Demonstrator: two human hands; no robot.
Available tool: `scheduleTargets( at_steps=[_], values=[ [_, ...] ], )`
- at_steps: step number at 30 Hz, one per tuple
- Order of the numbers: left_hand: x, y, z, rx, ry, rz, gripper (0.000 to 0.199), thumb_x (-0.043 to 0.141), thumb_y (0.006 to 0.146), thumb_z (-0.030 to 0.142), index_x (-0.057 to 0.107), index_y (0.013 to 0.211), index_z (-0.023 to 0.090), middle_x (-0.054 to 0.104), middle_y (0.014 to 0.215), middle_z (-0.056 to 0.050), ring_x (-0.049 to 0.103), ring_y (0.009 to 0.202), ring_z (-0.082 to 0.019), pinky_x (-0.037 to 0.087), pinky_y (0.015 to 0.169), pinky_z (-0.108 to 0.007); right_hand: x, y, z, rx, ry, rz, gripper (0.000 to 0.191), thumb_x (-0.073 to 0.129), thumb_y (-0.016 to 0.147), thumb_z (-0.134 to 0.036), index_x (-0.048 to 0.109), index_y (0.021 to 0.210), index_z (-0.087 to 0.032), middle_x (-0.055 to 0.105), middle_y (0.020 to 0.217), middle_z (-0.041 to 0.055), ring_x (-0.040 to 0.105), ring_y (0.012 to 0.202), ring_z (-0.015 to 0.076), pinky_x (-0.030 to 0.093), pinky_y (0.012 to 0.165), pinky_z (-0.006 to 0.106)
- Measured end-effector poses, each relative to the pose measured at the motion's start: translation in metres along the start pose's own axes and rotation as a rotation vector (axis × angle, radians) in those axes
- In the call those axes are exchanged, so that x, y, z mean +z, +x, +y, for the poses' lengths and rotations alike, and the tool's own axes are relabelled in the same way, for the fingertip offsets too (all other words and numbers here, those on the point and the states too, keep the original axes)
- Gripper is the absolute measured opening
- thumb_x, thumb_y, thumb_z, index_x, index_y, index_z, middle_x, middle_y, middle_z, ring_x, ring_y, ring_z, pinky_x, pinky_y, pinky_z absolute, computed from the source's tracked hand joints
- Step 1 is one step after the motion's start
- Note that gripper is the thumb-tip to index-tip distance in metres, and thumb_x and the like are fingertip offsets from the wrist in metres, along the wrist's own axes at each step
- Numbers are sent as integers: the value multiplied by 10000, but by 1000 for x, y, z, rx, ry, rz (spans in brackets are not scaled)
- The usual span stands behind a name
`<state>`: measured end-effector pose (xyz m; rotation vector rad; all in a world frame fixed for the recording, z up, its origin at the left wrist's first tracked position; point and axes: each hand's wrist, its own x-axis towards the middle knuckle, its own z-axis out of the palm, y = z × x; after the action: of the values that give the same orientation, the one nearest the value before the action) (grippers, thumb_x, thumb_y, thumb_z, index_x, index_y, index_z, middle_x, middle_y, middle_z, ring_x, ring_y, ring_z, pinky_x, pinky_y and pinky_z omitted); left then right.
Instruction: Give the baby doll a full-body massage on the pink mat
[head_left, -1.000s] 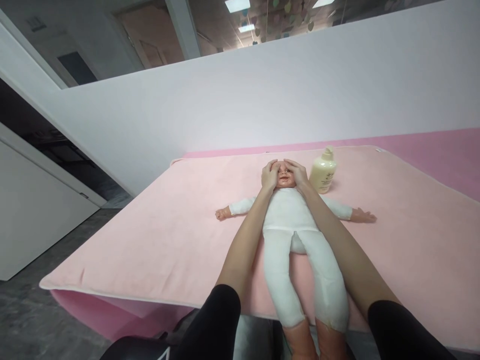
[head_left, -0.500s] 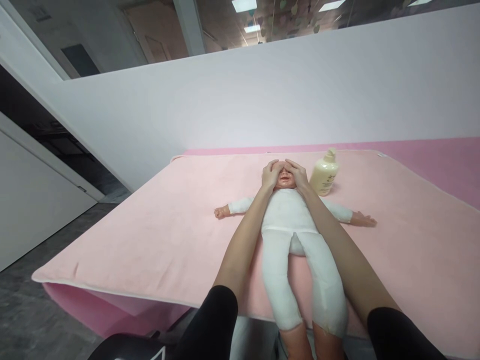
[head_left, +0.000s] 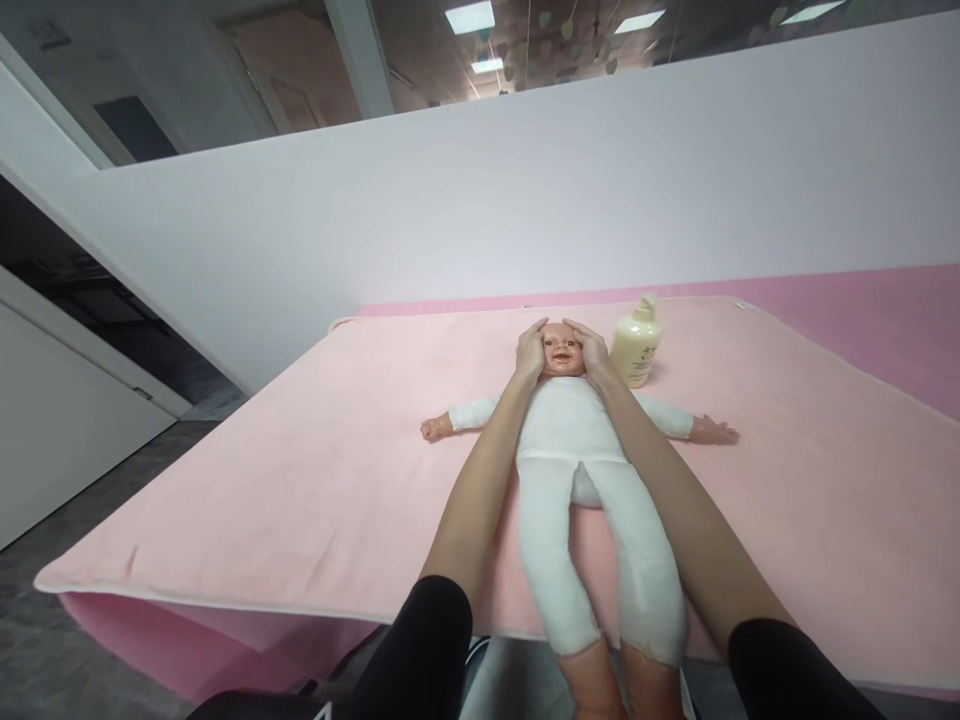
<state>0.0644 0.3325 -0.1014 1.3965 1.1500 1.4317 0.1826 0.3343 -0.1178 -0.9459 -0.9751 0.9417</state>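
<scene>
A baby doll (head_left: 570, 420) with a white cloth body lies on its back, arms spread, its face uncovered. My left hand (head_left: 531, 350) rests along one side of its head, fingers stretched out toward the top. On the other side, my right hand (head_left: 591, 350) lies against the temple with its fingers extended too. Both palms touch the head without wrapping around it. Beside my right hand stands a pale yellow pump bottle (head_left: 636, 345), upright.
The doll lies on a pink towel (head_left: 300, 450) spread over a pink-covered table, its lower legs reaching past the near edge. A white wall (head_left: 525, 210) rises behind the table. At the left is a white door panel (head_left: 67, 410).
My hands have slid apart from over the doll's forehead and eyes to the sides of its head, uncovering the face. The camera view has shifted slightly.
</scene>
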Motion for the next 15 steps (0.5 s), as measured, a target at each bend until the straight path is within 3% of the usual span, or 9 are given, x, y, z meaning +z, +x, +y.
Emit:
scheduleTargets(
  at_steps=[5,9,12,15],
  values=[
    [2,0,-4,42,-3,67,409,356,851,210,663,1118,169,621,1269,-49,524,1231,-166,366,1066,-265,4,-6,-8,-11,-31,11,319,511,736,-274,693,970,-156,656,1182,55,557,1174,188,389,1077,346],
    [1,-2,-6,51,-9,37,318,514,833,342,665,1078,206,671,1161,-37,587,1121,-185,417,1013,-293,6,-15,-17,-7,-9,-4,362,667,650,-296,697,983,-158,664,1168,58,574,1151,205,408,1063,341],
    [0,-2,-7,52,-34,30,329,604,774,321,656,1082,217,675,1141,-29,593,1099,-186,438,980,-289,6,-18,-20,51,50,-25,395,709,609,-253,706,992,-159,661,1178,58,579,1151,212,420,1057,343],
    [0,-1,-6,36,-57,43,291,578,772,262,661,1044,204,673,1123,-34,597,1078,-184,451,951,-281,6,-16,-19,53,76,-23,349,676,637,-217,712,980,-161,663,1178,49,569,1171,210,409,1072,354]
  ],
)
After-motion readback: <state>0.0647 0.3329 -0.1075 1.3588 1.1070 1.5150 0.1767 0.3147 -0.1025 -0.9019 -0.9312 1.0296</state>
